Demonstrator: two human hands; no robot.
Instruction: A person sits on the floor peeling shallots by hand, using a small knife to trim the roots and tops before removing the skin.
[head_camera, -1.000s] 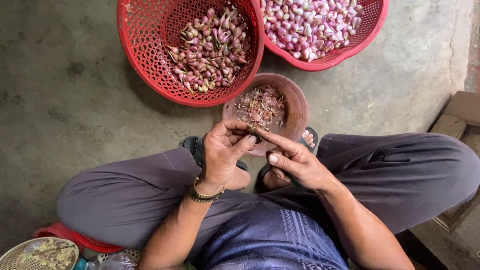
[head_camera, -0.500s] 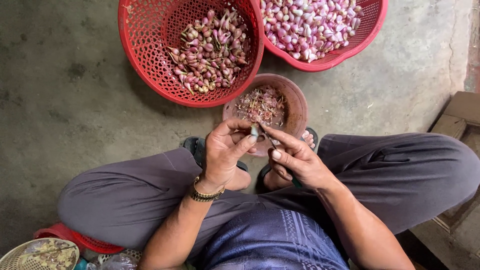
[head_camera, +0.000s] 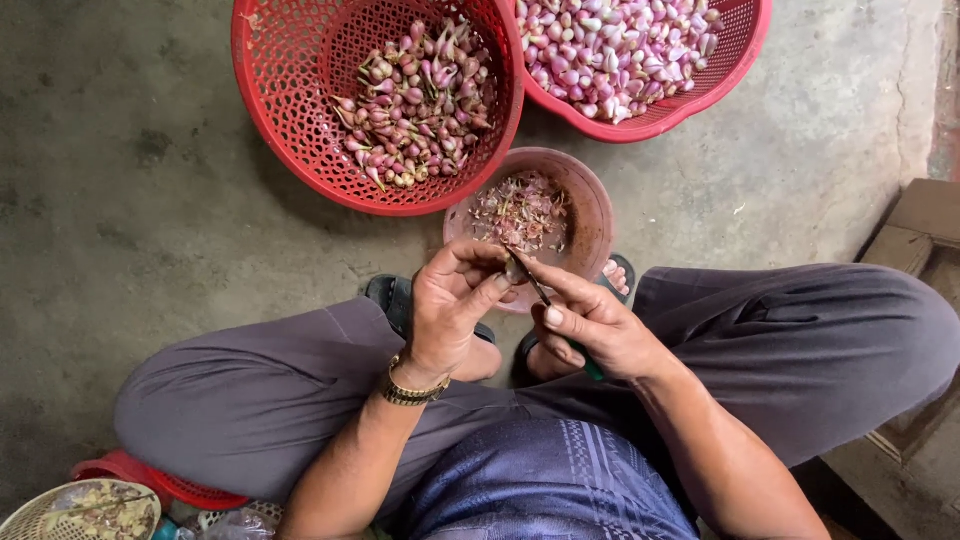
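Observation:
My left hand (head_camera: 455, 305) pinches a small shallot (head_camera: 514, 270) between thumb and fingers, just over the near rim of a brown bowl (head_camera: 590, 215) full of peelings. My right hand (head_camera: 595, 325) grips a small knife (head_camera: 540, 292) with a green handle, its blade tip against the shallot. A red basket (head_camera: 290, 130) of unpeeled shallots with stems sits beyond the bowl to the left. A second red basket (head_camera: 650, 110) of peeled pink shallots sits at the far right.
I sit low on a concrete floor (head_camera: 130, 200) with knees spread, feet in dark sandals (head_camera: 395, 295) under the bowl. A woven tray (head_camera: 60, 510) of scraps and a red stool edge (head_camera: 150, 478) lie at lower left. A cardboard box (head_camera: 925, 215) stands at right.
The hands have stayed in place over the bowl. The knife tip has shifted slightly against the shallot as my left fingers turn it.

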